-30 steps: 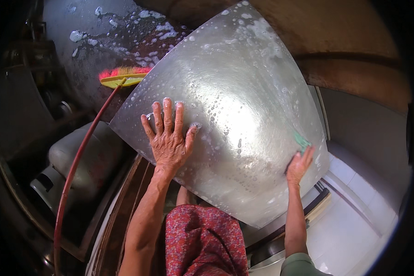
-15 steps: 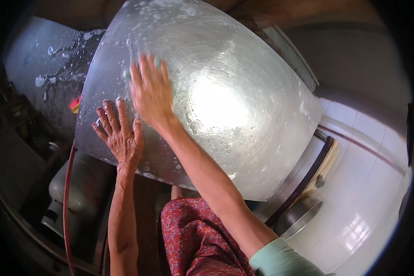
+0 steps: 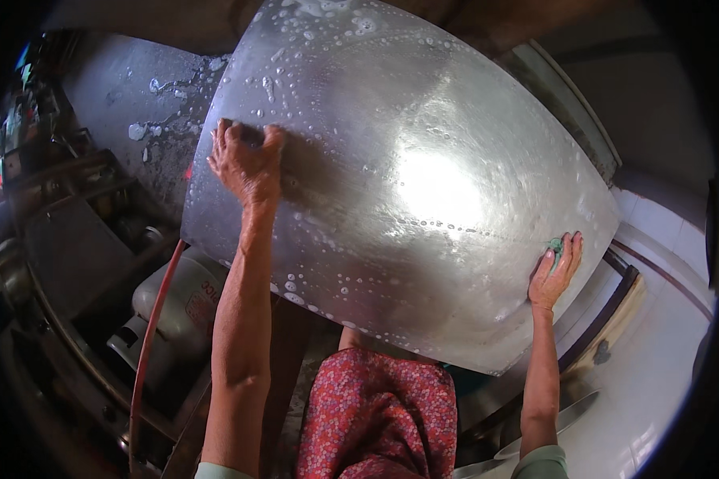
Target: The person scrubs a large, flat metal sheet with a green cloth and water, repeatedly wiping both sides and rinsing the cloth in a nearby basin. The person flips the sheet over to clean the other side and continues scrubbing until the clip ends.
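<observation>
A large silvery metal sheet (image 3: pixel 351 207), wet and dotted with suds, fills the middle of the view, its edges looking bowed. My left hand (image 3: pixel 248 164) rests on its left part, fingers bent and thumb apart, with nothing seen in it. Over near the right edge, my right hand (image 3: pixel 553 275) presses a small green scouring pad (image 3: pixel 556 246) against the metal. Part of the pad is hidden under the fingers.
A grey gas cylinder (image 3: pixel 168 299) and a red hose (image 3: pixel 153 343) are at the lower left. Suds lie on the dark floor (image 3: pixel 120 112) beyond. White tiles (image 3: pixel 655 343) and a metal basin (image 3: pixel 567 419) are at the right.
My right hand has swept with the pad from the left part of the sheet to its right edge. My left hand has shifted up the sheet, its fingers now bent.
</observation>
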Tool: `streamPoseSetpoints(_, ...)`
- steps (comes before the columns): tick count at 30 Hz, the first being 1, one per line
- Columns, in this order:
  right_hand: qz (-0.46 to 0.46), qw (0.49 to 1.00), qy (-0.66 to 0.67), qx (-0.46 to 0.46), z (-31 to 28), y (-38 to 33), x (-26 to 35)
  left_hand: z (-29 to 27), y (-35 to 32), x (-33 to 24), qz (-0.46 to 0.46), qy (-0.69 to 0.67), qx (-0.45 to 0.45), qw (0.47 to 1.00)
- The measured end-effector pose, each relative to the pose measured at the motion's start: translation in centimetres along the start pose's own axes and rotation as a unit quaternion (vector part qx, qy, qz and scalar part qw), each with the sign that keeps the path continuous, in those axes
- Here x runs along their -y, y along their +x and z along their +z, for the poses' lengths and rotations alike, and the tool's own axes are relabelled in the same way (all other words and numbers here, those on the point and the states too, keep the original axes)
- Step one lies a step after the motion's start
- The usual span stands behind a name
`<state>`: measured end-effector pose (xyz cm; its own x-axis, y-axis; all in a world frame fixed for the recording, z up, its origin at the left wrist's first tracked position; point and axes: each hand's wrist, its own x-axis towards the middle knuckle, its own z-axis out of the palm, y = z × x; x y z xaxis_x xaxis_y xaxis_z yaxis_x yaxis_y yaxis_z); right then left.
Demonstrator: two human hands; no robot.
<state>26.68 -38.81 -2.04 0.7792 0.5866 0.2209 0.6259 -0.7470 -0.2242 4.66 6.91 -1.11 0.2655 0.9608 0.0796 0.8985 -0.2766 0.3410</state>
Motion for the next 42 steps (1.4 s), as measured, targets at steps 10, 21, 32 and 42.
streamPoseSetpoints(10,0.001,1.000,0.016,0.010,-0.1,0.3,-0.2,0.4,-1.0,1.0,0.046,0.020,-0.052,0.997)
streamPoseSetpoints(21,0.012,0.999,0.034,0.005,0.1,0.4,0.0,0.1,-1.3,1.7,0.080,0.016,-0.055,0.995)
streamPoseSetpoints(32,0.222,0.973,-0.021,-0.062,3.6,3.0,3.1,0.5,-1.9,1.0,0.074,0.047,-0.107,0.990)
streamPoseSetpoints(42,0.081,0.992,0.092,-0.029,13.0,22.0,27.6,1.9,-1.4,1.1,0.108,0.020,-0.125,0.986)
